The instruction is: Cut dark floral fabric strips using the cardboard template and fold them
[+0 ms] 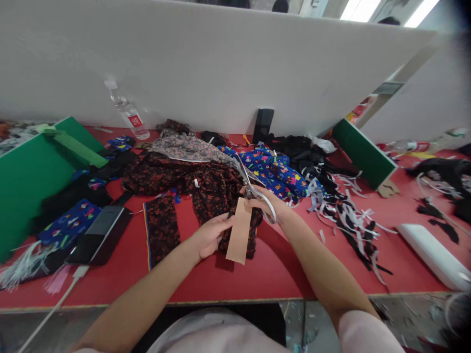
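The tan card strip stands tilted at the near middle of the red desk, in front of a dark floral fabric. The hands are close together but not touching. The right hand pinches the strip's far end under its thumb while also keeping the scissors, blades pointing far and left. The left hand is beside the strip's left edge, its thumb at that edge and its fingers apparently closed on the cloth; how firmly, I cannot tell.

The strip looks light and fairly stiff, likely to crease if squeezed mid-length, so its ends or long edges seem the best hold. The fabric looks thin, soft and limp; it probably slides and folds easily, and is better gripped by an edge, held flat against the strip. The scissors look the heaviest of the three, best held by the handle loops. A cut floral piece lies flat to the left.
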{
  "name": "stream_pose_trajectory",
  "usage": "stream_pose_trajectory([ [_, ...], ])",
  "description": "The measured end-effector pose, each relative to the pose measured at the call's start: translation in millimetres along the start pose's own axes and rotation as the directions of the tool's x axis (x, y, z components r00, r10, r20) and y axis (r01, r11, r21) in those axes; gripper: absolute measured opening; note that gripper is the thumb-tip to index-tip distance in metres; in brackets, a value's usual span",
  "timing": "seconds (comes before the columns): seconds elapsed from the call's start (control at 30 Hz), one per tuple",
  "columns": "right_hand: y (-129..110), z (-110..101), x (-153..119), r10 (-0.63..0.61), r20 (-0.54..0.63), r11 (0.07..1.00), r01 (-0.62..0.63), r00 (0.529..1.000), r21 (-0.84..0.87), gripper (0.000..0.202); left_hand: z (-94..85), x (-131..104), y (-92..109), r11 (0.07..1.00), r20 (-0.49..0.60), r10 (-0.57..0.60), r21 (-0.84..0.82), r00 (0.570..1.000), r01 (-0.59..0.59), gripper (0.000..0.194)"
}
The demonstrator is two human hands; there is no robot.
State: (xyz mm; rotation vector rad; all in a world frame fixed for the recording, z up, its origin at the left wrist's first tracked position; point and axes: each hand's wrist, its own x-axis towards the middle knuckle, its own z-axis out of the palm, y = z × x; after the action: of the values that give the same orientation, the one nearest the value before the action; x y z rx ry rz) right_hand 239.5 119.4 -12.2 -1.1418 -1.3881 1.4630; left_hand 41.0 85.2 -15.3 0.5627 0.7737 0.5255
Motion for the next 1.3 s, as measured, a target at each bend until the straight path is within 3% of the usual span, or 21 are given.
stream_pose_trajectory([
  [0.13, -1, 4, 0, -0.001, -0.047, 1.000, -0.001, 0.999, -0.028, 0.032, -1.2, 2, -4, 0.993, 0.031, 0.100, 0.064, 0.995, -0.101, 0.028],
  [0.27, 3, 5, 2, -0.016, -0.108, 0.998, 0.010, 0.994, -0.055, 0.034, -3.1, 3, -4, 0.978, -0.012, 0.155, 0.147, 0.988, -0.151, 0.033],
  [0.53, 3, 5, 3, -0.016, -0.138, 0.999, 0.010, 0.990, -0.047, 0.032, -3.8, 3, -3, 0.962, -0.041, 0.171, 0.221, 0.984, -0.158, 0.036],
  [0.67, 0, 7, 2, -0.014, -0.145, 1.000, 0.013, 0.989, -0.009, 0.032, -1.9, 0, -1, 0.981, -0.014, 0.114, 0.161, 0.993, -0.110, 0.036],
  [0.77, -3, 9, -1, -0.023, -0.098, 0.989, 0.037, 0.995, 0.143, 0.032, 0.9, -4, 2, 0.995, 0.052, 0.094, 0.023, 0.994, -0.095, 0.034],
  [0.9, -6, 11, -4, -0.056, -0.093, 0.962, 0.078, 0.994, 0.260, 0.033, 3.9, -5, 1, 0.993, 0.105, -0.012, -0.116, 0.994, 0.024, 0.054],
  [0.97, -6, 13, -4, -0.059, -0.124, 0.967, 0.088, 0.991, 0.239, 0.033, 4.7, -3, -3, 0.994, 0.035, -0.024, -0.104, 0.999, 0.028, 0.054],
  [1.13, -4, 14, -1, -0.059, -0.217, 0.986, 0.091, 0.974, 0.138, 0.031, 7.2, 5, -9, 0.989, -0.207, 0.113, -0.068, 0.972, -0.130, 0.031],
  [1.3, 1, 12, 1, -0.091, -0.233, 0.995, 0.095, 0.968, 0.007, 0.030, 7.4, 4, -9, 0.989, -0.224, 0.125, -0.052, 0.967, -0.140, 0.029],
])
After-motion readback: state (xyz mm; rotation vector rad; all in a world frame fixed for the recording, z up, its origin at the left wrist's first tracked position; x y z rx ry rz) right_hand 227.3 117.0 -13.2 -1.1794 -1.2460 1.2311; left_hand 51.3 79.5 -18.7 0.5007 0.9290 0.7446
